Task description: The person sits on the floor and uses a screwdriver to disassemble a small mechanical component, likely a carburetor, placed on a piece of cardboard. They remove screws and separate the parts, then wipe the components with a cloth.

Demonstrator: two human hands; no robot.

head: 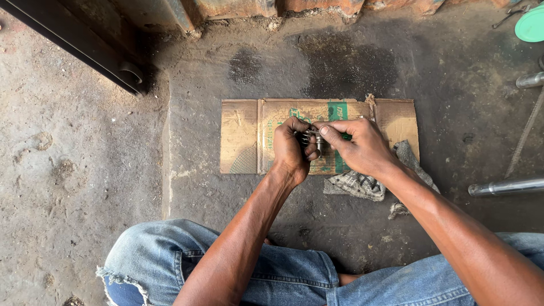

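Note:
Both hands meet above a flattened cardboard sheet (243, 136) on the dirty concrete floor. My left hand (292, 147) is closed around a small metal part with a coil spring (315, 140). My right hand (360, 147) pinches the top of the same part with thumb and forefinger. Much of the part is hidden inside the fingers.
A grey rag (362, 184) lies on the cardboard's right edge under my right wrist. Two shiny metal tubes (504, 187) (530, 80) lie at the right. A green round lid (531, 25) sits top right. A dark metal frame (85, 48) runs top left. My jeans-clad knees (170, 258) fill the bottom.

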